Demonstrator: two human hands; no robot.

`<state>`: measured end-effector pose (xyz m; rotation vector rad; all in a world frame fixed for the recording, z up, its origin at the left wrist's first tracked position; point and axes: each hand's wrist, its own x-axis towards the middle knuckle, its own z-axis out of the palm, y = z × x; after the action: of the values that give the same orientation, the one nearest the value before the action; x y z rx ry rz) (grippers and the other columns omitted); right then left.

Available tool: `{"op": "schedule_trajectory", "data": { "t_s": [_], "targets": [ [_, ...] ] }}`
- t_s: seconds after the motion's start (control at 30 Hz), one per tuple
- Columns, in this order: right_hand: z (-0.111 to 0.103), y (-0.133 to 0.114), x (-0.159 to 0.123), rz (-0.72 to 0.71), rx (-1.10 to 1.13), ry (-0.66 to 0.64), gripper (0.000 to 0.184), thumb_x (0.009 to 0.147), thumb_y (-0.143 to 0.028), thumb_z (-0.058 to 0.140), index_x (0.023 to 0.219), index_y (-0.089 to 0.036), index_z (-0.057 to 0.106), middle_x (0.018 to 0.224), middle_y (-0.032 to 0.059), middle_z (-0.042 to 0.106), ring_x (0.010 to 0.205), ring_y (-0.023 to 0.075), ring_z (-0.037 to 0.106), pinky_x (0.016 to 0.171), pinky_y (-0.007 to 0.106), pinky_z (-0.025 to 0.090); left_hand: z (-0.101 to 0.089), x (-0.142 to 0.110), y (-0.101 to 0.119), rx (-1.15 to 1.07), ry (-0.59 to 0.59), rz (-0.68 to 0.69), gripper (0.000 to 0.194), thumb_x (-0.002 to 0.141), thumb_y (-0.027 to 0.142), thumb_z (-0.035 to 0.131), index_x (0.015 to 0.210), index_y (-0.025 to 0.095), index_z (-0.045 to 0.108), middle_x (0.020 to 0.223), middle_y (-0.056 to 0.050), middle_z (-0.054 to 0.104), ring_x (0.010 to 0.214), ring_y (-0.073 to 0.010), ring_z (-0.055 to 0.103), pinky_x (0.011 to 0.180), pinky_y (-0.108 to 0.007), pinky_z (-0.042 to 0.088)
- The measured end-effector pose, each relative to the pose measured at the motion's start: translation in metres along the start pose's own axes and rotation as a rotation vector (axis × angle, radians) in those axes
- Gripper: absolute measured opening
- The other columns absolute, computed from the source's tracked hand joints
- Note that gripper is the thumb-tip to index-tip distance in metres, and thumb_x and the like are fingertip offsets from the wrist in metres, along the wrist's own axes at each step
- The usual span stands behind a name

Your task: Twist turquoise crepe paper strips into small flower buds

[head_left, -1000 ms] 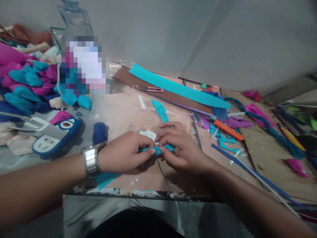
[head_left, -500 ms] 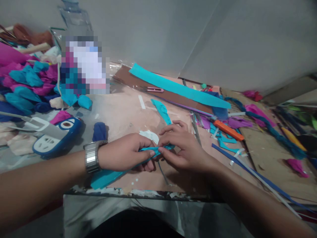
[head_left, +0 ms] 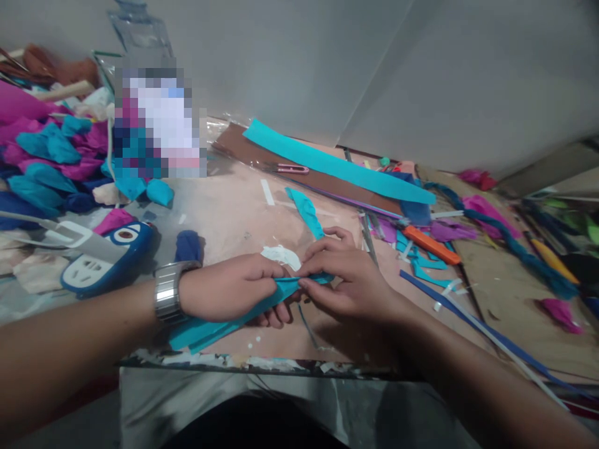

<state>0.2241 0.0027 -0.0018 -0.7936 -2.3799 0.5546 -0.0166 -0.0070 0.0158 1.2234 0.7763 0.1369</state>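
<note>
A long turquoise crepe paper strip point(head_left: 219, 324) runs between my two hands, low over the front of the table. My left hand point(head_left: 238, 287), with a metal watch at the wrist, is closed round the strip, its thumb lying along the top. The thumb and fingers of my right hand point(head_left: 346, 274) pinch the folded edge near the strip's right end. Just behind the hands lies a white patch point(head_left: 282, 255) that looks like paste. A twisted turquoise paper piece point(head_left: 306, 212) reaches from the right hand's fingers towards the back; whether it joins the strip is hidden.
Pink, blue and turquoise paper bundles point(head_left: 51, 143) pile up at the left, beside a blue-and-white power strip point(head_left: 110, 259). Thread snips point(head_left: 292, 169) rest on brown paper point(head_left: 234, 146) near a wide turquoise sheet point(head_left: 337, 165). An orange cutter point(head_left: 433, 245) lies at the right among scraps.
My left hand has slid slightly left and its thumb has drawn back from the right thumb, so more of the strip shows between them. The right hand keeps its pinch.
</note>
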Motion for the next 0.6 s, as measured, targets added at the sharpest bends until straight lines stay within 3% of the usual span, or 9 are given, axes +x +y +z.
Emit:
{"op": "schedule_trajectory", "data": {
  "t_s": [0.17,0.4,0.53,0.6],
  "targets": [
    [0.0000,0.0018,-0.0005,-0.034,-0.050,0.024,0.004,0.091,-0.024,0.072,0.090,-0.026,0.074,0.086,-0.0012,0.075,0.090,0.0180,0.071,0.115,0.050,0.029,-0.0032,0.0012,-0.0030,-0.077,-0.082,0.002,0.023,0.095,0.016,0.045,0.107,0.014,0.064,0.099,-0.012,0.080,0.082,-0.0195,0.078,0.077,-0.032,0.063],
    [-0.0033,0.0014,0.0004,-0.081,-0.057,0.029,0.006,0.094,-0.026,0.071,0.098,-0.028,0.075,0.085,-0.0023,0.076,0.088,0.0171,0.072,0.115,0.049,0.030,-0.0094,-0.0010,-0.0047,-0.215,-0.199,-0.035,0.017,0.094,0.013,0.047,0.101,0.017,0.063,0.090,-0.009,0.079,0.078,-0.0187,0.077,0.071,-0.030,0.061],
    [-0.0038,0.0004,0.0005,-0.083,-0.056,0.029,0.007,0.095,-0.027,0.069,0.096,-0.028,0.075,0.084,-0.0024,0.076,0.087,0.0173,0.072,0.115,0.049,0.030,-0.0071,-0.0009,0.0005,-0.211,-0.172,-0.048,0.012,0.099,0.024,0.053,0.101,0.018,0.064,0.090,-0.009,0.079,0.074,-0.0177,0.075,0.069,-0.029,0.059],
    [-0.0036,0.0004,0.0003,-0.084,-0.059,0.036,0.007,0.095,-0.027,0.068,0.095,-0.028,0.075,0.083,-0.0022,0.076,0.086,0.0173,0.071,0.115,0.049,0.030,-0.0051,0.0009,0.0004,-0.193,-0.113,-0.006,0.023,0.104,0.036,0.053,0.100,0.017,0.064,0.088,-0.009,0.078,0.072,-0.0173,0.074,0.068,-0.029,0.058]
  ]
}}
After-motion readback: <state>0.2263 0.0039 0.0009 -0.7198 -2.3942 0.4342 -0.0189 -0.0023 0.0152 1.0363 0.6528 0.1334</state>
